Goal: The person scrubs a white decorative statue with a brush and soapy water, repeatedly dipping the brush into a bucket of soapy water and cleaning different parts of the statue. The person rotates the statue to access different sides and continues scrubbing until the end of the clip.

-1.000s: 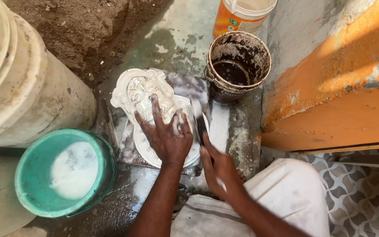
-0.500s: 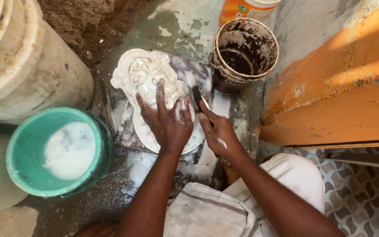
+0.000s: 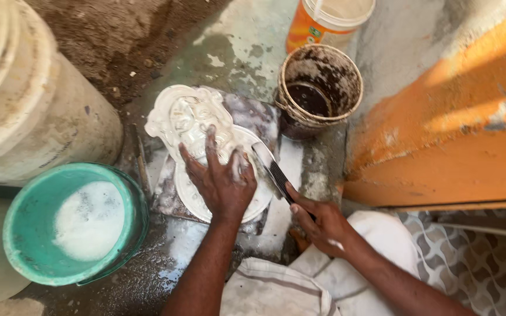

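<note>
white plaster relief cast (image 3: 191,126), frame centre: left hand (image 3: 221,181) fingers spread flat on it; right hand (image 3: 320,225) lower right, fingers gripping brush (image 3: 273,169) angled up-left toward cast.

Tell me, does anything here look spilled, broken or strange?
White residue is smeared over the wet grey ground around the white plaster relief casting, and over the left hand pressing it. The rusty round tin bucket is caked with dark crust. Nothing looks broken.
</note>
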